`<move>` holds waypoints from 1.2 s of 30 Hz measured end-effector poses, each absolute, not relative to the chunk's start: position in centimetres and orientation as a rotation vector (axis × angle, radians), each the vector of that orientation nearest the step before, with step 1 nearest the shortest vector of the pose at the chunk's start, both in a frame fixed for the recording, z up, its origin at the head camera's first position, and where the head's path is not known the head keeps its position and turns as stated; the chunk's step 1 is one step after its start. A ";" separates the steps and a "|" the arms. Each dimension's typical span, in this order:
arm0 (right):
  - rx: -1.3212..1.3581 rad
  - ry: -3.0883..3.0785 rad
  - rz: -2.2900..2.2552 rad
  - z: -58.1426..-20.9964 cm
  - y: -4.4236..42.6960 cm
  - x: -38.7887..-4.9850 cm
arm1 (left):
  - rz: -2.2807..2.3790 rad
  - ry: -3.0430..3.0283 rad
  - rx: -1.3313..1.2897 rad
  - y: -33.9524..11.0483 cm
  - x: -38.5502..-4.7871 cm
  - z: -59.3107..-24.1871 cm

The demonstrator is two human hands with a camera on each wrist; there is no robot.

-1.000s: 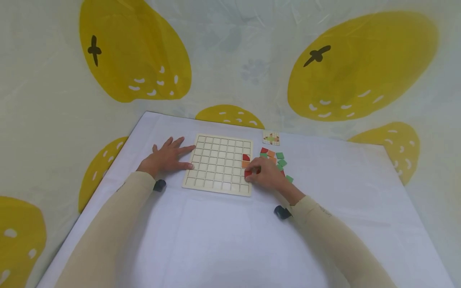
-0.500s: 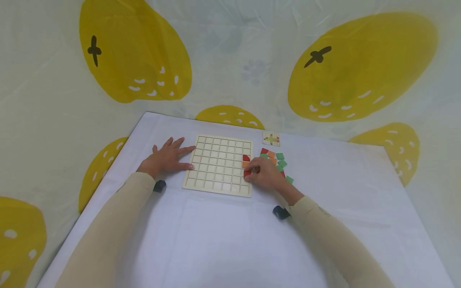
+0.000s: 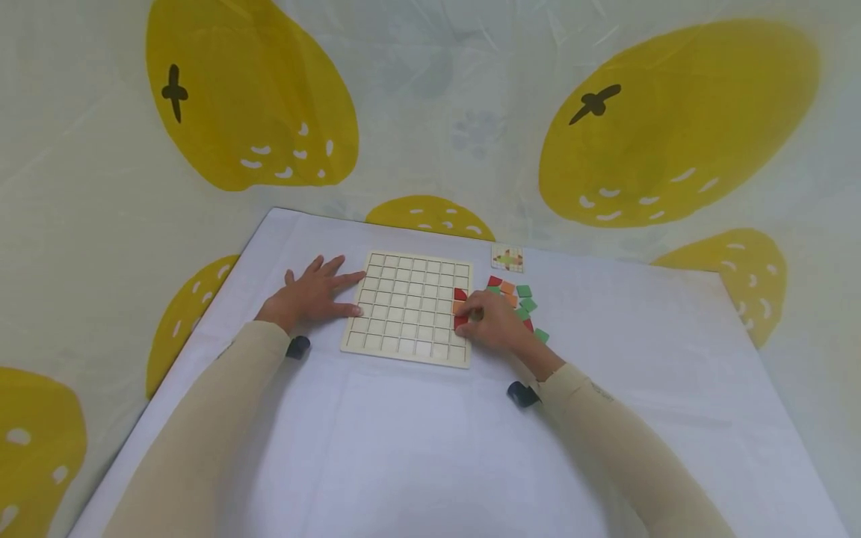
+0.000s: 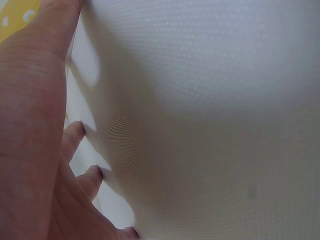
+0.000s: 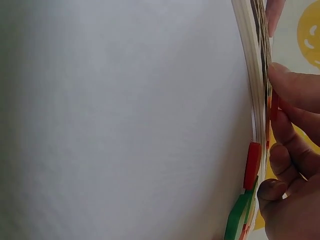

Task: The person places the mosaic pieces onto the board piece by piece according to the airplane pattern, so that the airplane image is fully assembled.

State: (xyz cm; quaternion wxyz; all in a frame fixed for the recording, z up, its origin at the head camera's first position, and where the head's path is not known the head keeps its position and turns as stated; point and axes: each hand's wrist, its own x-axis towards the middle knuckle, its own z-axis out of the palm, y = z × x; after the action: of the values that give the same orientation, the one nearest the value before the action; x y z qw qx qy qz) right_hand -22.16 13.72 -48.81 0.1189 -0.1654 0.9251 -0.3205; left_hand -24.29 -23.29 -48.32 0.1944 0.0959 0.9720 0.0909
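Note:
A pale square board point(image 3: 403, 314) with a raised grid lies on the white table. Along its right column sit a red-patterned tile point(image 3: 460, 294) and, below it, an orange tile point(image 3: 458, 307). My right hand point(image 3: 494, 321) pinches a red tile point(image 3: 460, 323) at that column just below the orange one; the right wrist view shows this red tile point(image 5: 274, 105) between thumb and fingers. My left hand point(image 3: 312, 295) is spread flat, thumb and forefinger touching the board's left edge. In the left wrist view the left hand point(image 4: 45, 135) has its fingertips against the white surface.
Loose green tiles point(image 3: 524, 291), orange tiles point(image 3: 507, 287) and red tiles point(image 3: 495, 281) lie right of the board, partly behind my right hand. Behind them is a small pattern card point(image 3: 507, 258). A patterned cloth point(image 3: 437, 112) hangs past the table's far edge.
My right hand has shifted slightly left with the red tile, which now lies more over the board's right column. My left hand has stayed in place.

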 end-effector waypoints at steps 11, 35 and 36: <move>-0.457 2.708 -0.934 -48.7 13.4 -22.2 | 0.257 2.731 0.277 -23.4 -24.4 -48.3; -0.452 2.717 -0.896 -49.0 13.1 -22.5 | 0.244 2.730 0.271 -23.4 -24.4 -48.6; -0.444 2.716 -0.896 -49.0 13.1 -22.5 | 0.242 2.727 0.267 -23.3 -24.4 -48.7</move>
State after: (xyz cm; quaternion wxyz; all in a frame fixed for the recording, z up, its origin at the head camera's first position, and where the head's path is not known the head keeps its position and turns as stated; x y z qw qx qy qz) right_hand -22.49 13.11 -49.00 0.1235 -0.1521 0.9312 -0.3074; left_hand -24.44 -23.35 -48.65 0.1945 0.0952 0.9725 0.0862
